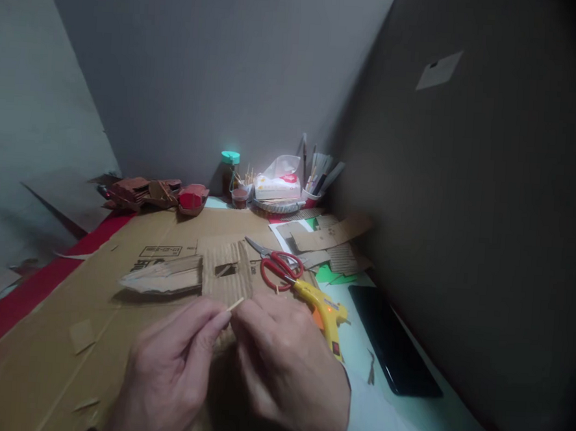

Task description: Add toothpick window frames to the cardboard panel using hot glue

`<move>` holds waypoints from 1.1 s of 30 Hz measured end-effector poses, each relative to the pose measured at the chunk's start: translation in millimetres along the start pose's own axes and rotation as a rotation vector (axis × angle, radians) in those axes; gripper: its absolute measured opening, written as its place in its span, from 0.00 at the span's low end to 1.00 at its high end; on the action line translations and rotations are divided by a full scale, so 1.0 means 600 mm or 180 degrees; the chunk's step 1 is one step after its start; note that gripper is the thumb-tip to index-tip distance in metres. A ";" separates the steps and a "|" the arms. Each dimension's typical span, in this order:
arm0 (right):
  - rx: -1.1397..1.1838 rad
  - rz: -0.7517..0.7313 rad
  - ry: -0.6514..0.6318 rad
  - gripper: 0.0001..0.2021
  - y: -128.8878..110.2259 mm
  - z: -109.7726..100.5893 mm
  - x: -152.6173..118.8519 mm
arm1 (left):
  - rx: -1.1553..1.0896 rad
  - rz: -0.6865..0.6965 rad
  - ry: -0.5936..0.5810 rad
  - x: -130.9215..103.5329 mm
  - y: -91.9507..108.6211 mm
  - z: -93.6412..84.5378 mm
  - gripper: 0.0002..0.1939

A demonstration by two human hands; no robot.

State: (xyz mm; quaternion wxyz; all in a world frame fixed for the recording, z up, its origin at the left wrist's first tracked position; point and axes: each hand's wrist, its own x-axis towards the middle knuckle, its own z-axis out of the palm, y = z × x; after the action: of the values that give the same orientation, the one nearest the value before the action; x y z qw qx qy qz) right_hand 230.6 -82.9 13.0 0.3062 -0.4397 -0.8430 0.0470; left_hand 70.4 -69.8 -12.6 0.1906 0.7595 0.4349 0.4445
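A short thin wooden stick (235,304) is pinched between the thumb and forefinger of my left hand (174,358). My right hand (288,365) is closed at the stick's other end, its fingertips mostly hidden; a second light tip shows above its knuckles. Just beyond my hands lies a corrugated cardboard piece (211,263) with a square hole, beside a boat-shaped cardboard form (162,276). Red-handled scissors (279,267) lie beyond my right hand, touching or very near a yellow glue gun (324,309).
Cardboard scraps (335,235) lie at the back right. A black phone-like slab (392,339) rests on the right. Along the back stand a tissue pack (277,185), a green-lidded jar (229,173) and a cup of pens (311,196). Reddish cardboard pieces (133,193) sit back left.
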 end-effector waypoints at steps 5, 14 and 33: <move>-0.0539 0.0248 -0.0291 0.07 -0.017 -0.002 0.003 | -0.0206 -0.0206 0.0085 -0.011 0.000 -0.008 0.13; -0.0653 0.0281 -0.0177 0.05 -0.058 0.028 -0.003 | -0.0259 -0.0328 0.0324 -0.040 -0.004 -0.018 0.12; -0.0292 0.0664 0.0136 0.05 -0.088 0.067 -0.006 | 0.0263 0.0177 0.0941 -0.059 -0.021 -0.015 0.13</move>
State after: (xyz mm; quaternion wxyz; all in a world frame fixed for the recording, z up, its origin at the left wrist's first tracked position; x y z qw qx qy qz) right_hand 171.7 -110.2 -2.8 0.2971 -0.5395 -0.7873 0.0306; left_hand 48.9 -92.8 -34.4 0.0807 0.7047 0.4549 0.5384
